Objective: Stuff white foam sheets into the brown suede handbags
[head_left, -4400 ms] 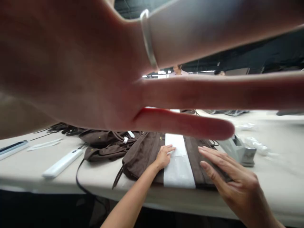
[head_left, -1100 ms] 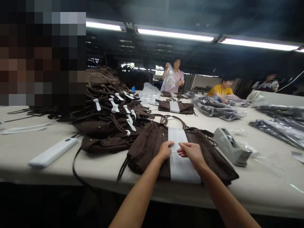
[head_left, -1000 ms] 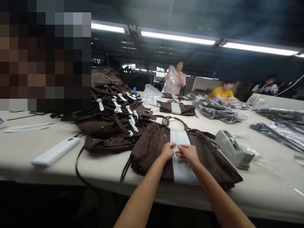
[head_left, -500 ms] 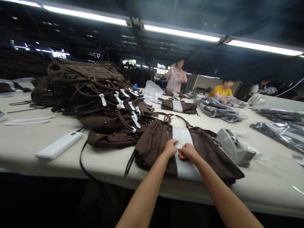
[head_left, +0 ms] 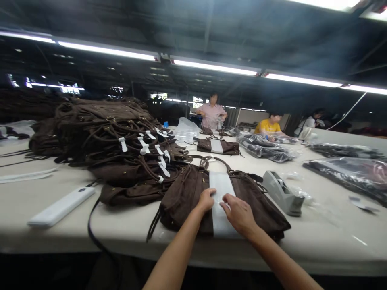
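A dark brown handbag point(head_left: 256, 197) lies at the table's front edge with its looped handles pointing away from me. Around its middle runs a white wrapping strip point(head_left: 222, 183). My left hand point(head_left: 207, 200) rests on the strip's left edge, index finger stretched out over it and the other fingers partly hidden. Above the strip's right side is my right hand point(head_left: 240, 213), its thumb and curved fingers slightly apart. A small shiny patch, perhaps clear tape, shows on the strip between the hands. Just right of the bag stands a grey tape dispenser point(head_left: 282, 195).
At left rises a tall pile of brown handbags point(head_left: 111, 133) with white-wrapped tabs. Before it lie a white oblong device point(head_left: 62, 207) and a dark strap point(head_left: 92, 225). Plastic-wrapped bags point(head_left: 347, 173) lie right; another strip-wrapped bag point(head_left: 228, 148) sits behind. Several people work beyond.
My right hand has drawn slightly back from the strip and its fingers have loosened. The left hand stays at the strip's left edge. My view has shifted a little right and up.
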Motion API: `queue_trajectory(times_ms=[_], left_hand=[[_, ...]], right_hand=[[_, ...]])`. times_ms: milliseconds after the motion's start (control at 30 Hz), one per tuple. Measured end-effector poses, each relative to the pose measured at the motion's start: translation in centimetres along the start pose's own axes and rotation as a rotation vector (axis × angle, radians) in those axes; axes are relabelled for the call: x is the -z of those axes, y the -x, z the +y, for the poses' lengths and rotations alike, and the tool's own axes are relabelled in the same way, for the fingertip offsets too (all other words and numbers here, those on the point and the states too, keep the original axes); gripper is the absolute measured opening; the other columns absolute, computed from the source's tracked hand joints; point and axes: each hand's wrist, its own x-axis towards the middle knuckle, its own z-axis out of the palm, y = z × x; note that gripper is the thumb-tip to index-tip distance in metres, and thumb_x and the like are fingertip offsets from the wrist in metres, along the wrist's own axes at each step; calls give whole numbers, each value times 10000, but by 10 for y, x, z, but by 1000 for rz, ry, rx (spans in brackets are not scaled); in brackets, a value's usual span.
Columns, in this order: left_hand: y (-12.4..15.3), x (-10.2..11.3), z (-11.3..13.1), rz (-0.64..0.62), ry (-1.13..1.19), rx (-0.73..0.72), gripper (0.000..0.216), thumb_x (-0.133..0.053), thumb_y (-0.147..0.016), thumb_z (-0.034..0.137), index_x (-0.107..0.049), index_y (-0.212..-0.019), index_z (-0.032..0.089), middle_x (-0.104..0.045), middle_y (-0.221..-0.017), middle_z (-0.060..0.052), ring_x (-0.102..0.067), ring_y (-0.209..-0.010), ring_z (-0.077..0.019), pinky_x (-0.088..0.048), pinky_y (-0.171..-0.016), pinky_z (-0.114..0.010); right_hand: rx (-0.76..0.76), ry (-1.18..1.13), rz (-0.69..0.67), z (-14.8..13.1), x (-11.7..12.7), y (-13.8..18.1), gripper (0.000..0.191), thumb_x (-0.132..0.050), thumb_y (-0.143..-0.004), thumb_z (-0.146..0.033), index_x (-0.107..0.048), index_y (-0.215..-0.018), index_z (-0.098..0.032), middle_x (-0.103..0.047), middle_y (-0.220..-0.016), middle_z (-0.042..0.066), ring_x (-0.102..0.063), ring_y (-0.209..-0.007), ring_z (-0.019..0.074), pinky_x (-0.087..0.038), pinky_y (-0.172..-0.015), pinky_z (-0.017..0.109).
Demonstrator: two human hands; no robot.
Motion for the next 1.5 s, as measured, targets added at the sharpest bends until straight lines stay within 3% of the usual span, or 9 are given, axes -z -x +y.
queue_trajectory(times_ms=[100, 233, 333, 433, 600, 867, 1233, 1367, 1500], left_hand=[[2, -2, 5, -6, -66, -10, 268, -619, -894, 287, -620, -1119, 142, -614, -1228, -96, -588, -1129, -227, -484, -985, -478], [32, 18, 17, 25, -166, -88, 286, -549, -800, 33, -704, -1008, 152, -679, -1174, -110, -597, -1158, -231, -415, -1084, -409], [62, 66, 16, 134, -218, -153, 373, -431, -822, 88, -709, -1048, 191, -664, -1222, -93, -575, -1195, -234, -367, -1124, -418], [73, 130, 6, 496, -390, -131, 398, -496, -827, 316, -650, -1148, 136, -528, -1392, -142, -354, -1386, -311, -186, -1198, -480], [55, 191, -11, 331, -292, 277, 520, -735, -560, 510, -670, -869, 97, -676, -1102, -219, -530, -1193, -448, -395, -1049, -519], [84, 161, -14, 244, -111, 418, 627, -713, -682, 543, -619, -1133, 118, -698, -1140, -162, -665, -1057, -283, -534, -865, -318], [86, 141, 11, 242, -76, 595, 471, -759, -468, 202, -627, -913, 121, -717, -1047, -183, -635, -1091, -366, -514, -900, -381], [79, 163, 52, 161, 117, 538, 229, -693, -536, 204, -649, -747, 129, -742, -783, -111, -713, -797, -290, -576, -726, -355], [50, 204, 146, 198, 167, 385, 216, -676, -597, 200, -662, -800, 126, -721, -697, -67, -701, -744, -283, -577, -688, -382]], right_hand=[[162, -5, -106, 0, -11, 7, 372, -477, -938, -284, -601, -1247, -118, -547, -1366, 170, -496, -1292, 273, -379, -1071, 367], [190, -185, -187, 26, 4, 41, 324, -474, -936, -382, -746, -950, -207, -722, -1080, 82, -664, -1043, 256, -476, -953, 324], [72, -301, 73, 77, 35, 65, 352, -475, -912, -497, -747, -994, -289, -712, -1128, 25, -640, -1105, 240, -451, -1009, 319], [-232, -235, 284, 135, 62, 54, 465, -495, -865, -552, -670, -1187, -267, -609, -1313, 54, -542, -1243, 301, -381, -1090, 435], [-409, -338, -31, 189, 43, 3, 601, -601, -776, -595, -661, -1111, -99, -655, -1200, 185, -566, -1190, 371, -440, -1016, 443], [-559, -920, -278, 175, 24, 10, 579, -664, -730, -628, -668, -978, -105, -730, -978, 140, -694, -913, 263, -549, -745, 290], [-649, -1038, -163, 171, 14, 2, 330, -771, -560, -342, -654, -766, -113, -712, -717, 124, -672, -631, 219, -532, -564, 275], [-493, -1121, 29, 164, 15, 14, 403, -755, -549, -364, -672, -858, -121, -727, -777, 91, -678, -696, 230, -541, -601, 277], [-389, -1216, 202, 130, 10, 26, 505, -756, -567, -441, -691, -956, -125, -739, -891, 93, -681, -849, 287, -562, -723, 329]])
